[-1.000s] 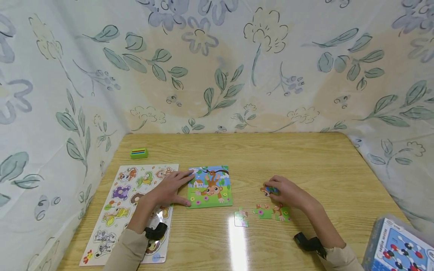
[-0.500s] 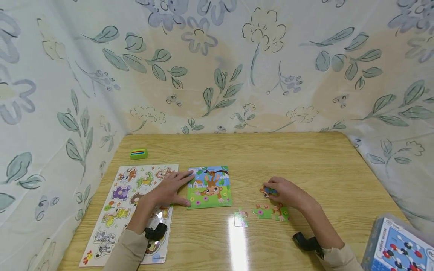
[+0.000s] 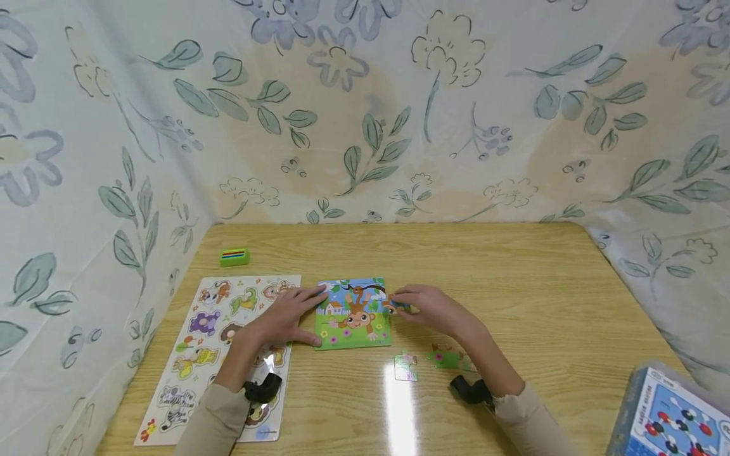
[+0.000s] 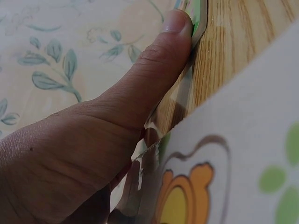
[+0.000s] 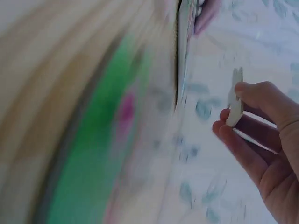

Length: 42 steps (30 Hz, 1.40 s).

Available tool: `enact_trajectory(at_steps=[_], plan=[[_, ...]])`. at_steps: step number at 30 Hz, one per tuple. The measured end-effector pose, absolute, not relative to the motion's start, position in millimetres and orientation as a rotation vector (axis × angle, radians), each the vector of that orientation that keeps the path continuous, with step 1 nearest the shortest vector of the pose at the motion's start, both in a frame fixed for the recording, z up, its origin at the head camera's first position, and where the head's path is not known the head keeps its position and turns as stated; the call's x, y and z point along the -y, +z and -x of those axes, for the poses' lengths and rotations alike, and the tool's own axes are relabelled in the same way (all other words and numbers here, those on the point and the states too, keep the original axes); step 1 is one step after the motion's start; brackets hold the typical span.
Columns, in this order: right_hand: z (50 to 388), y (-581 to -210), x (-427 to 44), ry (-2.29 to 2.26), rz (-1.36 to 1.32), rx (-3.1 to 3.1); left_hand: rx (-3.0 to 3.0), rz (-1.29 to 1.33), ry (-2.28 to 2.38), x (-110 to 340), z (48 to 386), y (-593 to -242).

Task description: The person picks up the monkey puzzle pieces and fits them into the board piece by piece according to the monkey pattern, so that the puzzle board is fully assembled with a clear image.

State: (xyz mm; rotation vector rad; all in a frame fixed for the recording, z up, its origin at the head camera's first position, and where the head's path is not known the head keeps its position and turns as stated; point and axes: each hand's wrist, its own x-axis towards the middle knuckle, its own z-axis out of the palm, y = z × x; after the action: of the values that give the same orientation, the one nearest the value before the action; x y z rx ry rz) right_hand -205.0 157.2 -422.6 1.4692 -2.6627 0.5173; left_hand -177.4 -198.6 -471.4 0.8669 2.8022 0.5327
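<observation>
My right hand (image 3: 429,308) pinches a jigsaw puzzle piece (image 5: 236,100) between thumb and fingertips, just off the right edge of a square monkey picture (image 3: 352,316). In the right wrist view that piece is seen edge-on, lifted clear of the table. Along the picture's left edge rests my left hand (image 3: 288,316), its thumb at the lower corner and its fingers higher up. One loose puzzle piece (image 3: 405,367) lies below the picture's right corner. Green joined pieces (image 3: 447,359) lie to its right, partly covered by my right forearm.
A white animal board (image 3: 188,342) lies at the left, under my left forearm. Behind it sits a small green block (image 3: 234,256) with coloured stripes. A blue box with molecule pictures (image 3: 675,415) stands at the front right corner. Floral cloth surrounds the table (image 3: 513,253).
My right hand has carried the puzzle piece leftward from the right side of the table to the picture's right edge. The left hand has stayed in place.
</observation>
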Motion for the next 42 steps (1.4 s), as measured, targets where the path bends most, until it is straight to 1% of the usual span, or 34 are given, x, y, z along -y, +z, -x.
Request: enact_trajectory(at_steps=[5,10,27,42], plan=[[210.0,-422.3,-114.6,0.368,-1.552,2.732,-2.797,-0.869,0.552,198.2,178.7,-469.1],[213.0,-422.8,-97.8,0.298,-1.499,2.862,-2.800,-0.896,0.554,196.9,179.1,-466.2],[211.9,-426.1,-93.0,0.352,-1.471,2.971,-2.791,-0.881,0.545,196.5,178.4,-461.9],[210.6,-435.4,-93.4,0.292,-1.476,2.905,-2.811,-0.904,0.532,196.9,177.5,-468.0]])
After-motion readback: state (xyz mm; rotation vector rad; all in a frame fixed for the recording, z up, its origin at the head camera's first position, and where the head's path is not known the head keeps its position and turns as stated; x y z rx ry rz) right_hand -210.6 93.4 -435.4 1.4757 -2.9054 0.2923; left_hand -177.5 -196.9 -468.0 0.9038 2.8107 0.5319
